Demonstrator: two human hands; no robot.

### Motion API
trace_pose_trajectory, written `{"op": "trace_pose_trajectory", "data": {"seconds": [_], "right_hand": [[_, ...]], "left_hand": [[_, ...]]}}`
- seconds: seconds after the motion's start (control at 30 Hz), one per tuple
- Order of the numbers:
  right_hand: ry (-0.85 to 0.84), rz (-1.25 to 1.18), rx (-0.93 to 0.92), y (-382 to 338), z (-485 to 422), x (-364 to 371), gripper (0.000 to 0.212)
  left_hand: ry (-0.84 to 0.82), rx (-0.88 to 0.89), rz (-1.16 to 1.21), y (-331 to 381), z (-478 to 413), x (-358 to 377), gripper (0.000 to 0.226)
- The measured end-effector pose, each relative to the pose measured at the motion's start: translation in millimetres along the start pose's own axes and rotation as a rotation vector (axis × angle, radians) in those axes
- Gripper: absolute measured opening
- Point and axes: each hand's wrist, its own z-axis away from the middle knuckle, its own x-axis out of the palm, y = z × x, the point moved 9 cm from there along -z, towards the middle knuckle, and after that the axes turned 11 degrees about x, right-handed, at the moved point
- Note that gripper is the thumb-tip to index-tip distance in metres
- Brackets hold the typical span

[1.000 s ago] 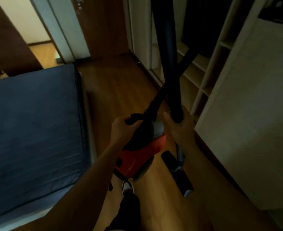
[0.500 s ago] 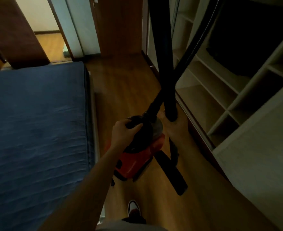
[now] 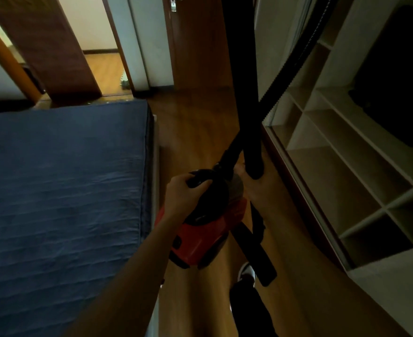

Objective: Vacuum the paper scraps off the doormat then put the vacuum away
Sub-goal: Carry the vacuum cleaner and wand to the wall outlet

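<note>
The blue bed fills the left side. Its matte cloth cover is creased in fine parallel ripples. Half a second ago its far edge sat higher in view, and now more of the doorway beyond it shows. The open wardrobe takes the right side, its pale flat boards forming square and oblong compartments, more of which show than before. Between the two runs a strip of glossy brown wood floor, ending at a dark wooden door.

The vacuum hangs over that strip, close to the bed's right edge, as it did before. It is a rounded canister, smooth red plastic below and a black dome above. Its straight black wand, a smooth tube, stands near upright and runs off the top edge of view. The ribbed black hose crosses it toward the upper right. The flat oblong floor nozzle hangs below the canister, between it and the wardrobe's bottom rail.

The left hand keeps its fingers curled round the black handle on the dome. The right hand grips the wand's lower part, just as earlier. A pale-tipped shoe now shows just beside the nozzle's near end; before, a shoe lay to the left of it.
</note>
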Motion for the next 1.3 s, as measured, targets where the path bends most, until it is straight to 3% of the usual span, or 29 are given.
{"op": "trace_pose_trajectory", "data": {"seconds": [0.1, 0.27, 0.33, 0.63, 0.93, 1.1, 1.3], "right_hand": [[-0.027, 0.002, -0.033, -5.5, -56.2, 2.2, 0.013], [-0.064, 0.013, -0.113, -12.1, -165.7, -6.2, 0.029], [-0.099, -0.011, -0.104, -16.9, -213.5, -8.7, 0.015], [-0.141, -0.064, -0.022, -17.1, -400.5, -2.3, 0.012], [-0.201, -0.028, -0.063, -7.7, -541.9, 53.3, 0.025], [-0.229, -0.017, -0.055, -7.2, -636.9, 108.3, 0.016], [-0.253, -0.010, -0.065, -36.0, -751.5, 181.1, 0.022]], "left_hand": [[0.040, -0.019, 0.000, -9.8, -47.3, 10.2, 0.032], [0.085, -0.047, -0.032, -23.7, -144.1, 40.1, 0.031], [0.104, -0.045, -0.051, -22.8, -182.1, 52.7, 0.031], [0.229, -0.065, -0.129, -23.7, -315.0, 70.8, 0.021], [0.309, -0.124, -0.142, -74.5, -435.6, 69.6, 0.030], [0.328, -0.129, -0.125, -118.3, -528.7, 60.4, 0.027], [0.277, -0.115, -0.082, -167.8, -651.1, 48.7, 0.023]]}}
